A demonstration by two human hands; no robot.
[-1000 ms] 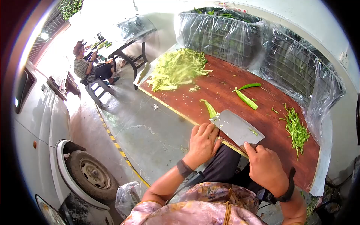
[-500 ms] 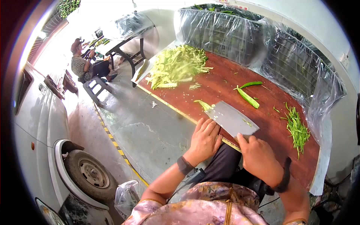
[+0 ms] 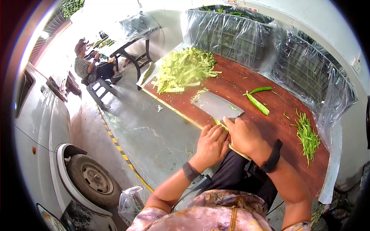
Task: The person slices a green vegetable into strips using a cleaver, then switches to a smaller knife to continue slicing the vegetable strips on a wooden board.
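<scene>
The cleaver (image 3: pixel 216 106) is gripped at its handle by the clenched right hand (image 3: pixel 243 134), the blade laid flat and pointing far-left over the red-brown surface (image 3: pixel 269 127). The left hand (image 3: pixel 210 146) is set just beside it at the near edge, fingers curled down onto a green pepper piece (image 3: pixel 220 123), of which only a sliver is seen; whether it is pinched cannot be told. A pile of shredded greens (image 3: pixel 183 69) is heaped at the far left, two whole peppers (image 3: pixel 256 103) lie right of the blade, and cut stems (image 3: pixel 307 133) are gathered at the right
</scene>
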